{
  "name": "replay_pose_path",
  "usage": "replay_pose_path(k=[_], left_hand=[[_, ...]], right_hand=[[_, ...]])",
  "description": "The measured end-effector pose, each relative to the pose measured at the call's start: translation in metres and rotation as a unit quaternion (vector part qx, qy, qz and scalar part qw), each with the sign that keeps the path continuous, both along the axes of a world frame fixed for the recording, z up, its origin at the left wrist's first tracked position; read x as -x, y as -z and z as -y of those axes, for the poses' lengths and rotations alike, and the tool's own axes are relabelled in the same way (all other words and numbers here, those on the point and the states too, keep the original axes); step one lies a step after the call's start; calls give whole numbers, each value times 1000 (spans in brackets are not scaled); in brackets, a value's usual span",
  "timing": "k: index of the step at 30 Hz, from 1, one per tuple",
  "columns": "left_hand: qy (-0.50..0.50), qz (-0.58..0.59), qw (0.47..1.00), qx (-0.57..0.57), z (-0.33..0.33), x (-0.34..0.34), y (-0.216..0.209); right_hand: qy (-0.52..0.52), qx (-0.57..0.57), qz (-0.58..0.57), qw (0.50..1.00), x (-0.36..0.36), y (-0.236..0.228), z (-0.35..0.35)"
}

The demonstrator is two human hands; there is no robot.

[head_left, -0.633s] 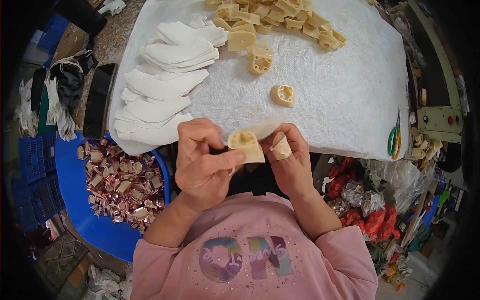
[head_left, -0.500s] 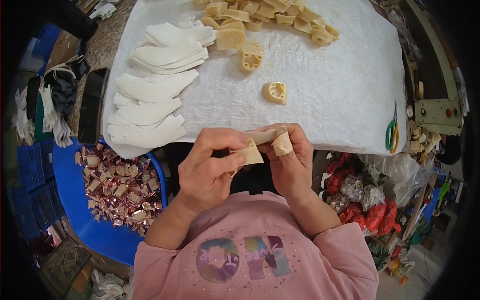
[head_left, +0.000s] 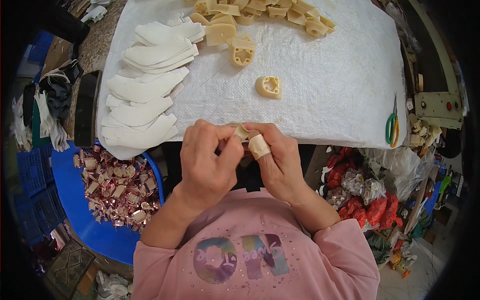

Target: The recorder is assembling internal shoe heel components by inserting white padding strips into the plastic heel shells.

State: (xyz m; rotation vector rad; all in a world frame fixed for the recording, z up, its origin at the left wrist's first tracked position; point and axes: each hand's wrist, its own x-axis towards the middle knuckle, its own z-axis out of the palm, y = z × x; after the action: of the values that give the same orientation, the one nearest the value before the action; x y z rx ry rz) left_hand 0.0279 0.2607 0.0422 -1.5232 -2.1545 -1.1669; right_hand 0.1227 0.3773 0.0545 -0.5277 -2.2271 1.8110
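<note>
I see both hands meeting at the near edge of the surface (head_left: 325,75), left hand (head_left: 207,160) touching right hand (head_left: 277,162), a small piece (head_left: 242,131) pinched between them. Beyond them lies a lone block (head_left: 269,86); more blocks (head_left: 260,10) sit at the far edge. Flat sheets (head_left: 145,95) stack at left, scissors (head_left: 391,127) at right. A tub (head_left: 95,230) sits below left.

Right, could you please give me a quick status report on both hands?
Left hand and right hand together pinching a small cream moulded piece. Taped right fingertip. Nothing in the way.
</note>
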Motion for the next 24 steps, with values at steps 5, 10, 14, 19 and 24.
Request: replay_pose_path(k=[5, 10, 14, 19, 24], left_hand=[[47, 221, 971, -78, 7, 2, 12], [137, 292, 937, -134, 6, 0, 13], [142, 207, 963, -102, 6, 0, 11], [113, 243, 960, -76, 6, 0, 15], [42, 513, 838, -184, 1, -8, 5]], right_hand=[[-53, 147, 10, 988, 4, 4, -28], [-166, 319, 32, 933, 10, 12, -48], [-161, 235, 52, 957, 16, 5, -43], [-117, 250, 31, 961, 15, 18, -36], [-40, 208, -109, 971, 16, 24, -27]])
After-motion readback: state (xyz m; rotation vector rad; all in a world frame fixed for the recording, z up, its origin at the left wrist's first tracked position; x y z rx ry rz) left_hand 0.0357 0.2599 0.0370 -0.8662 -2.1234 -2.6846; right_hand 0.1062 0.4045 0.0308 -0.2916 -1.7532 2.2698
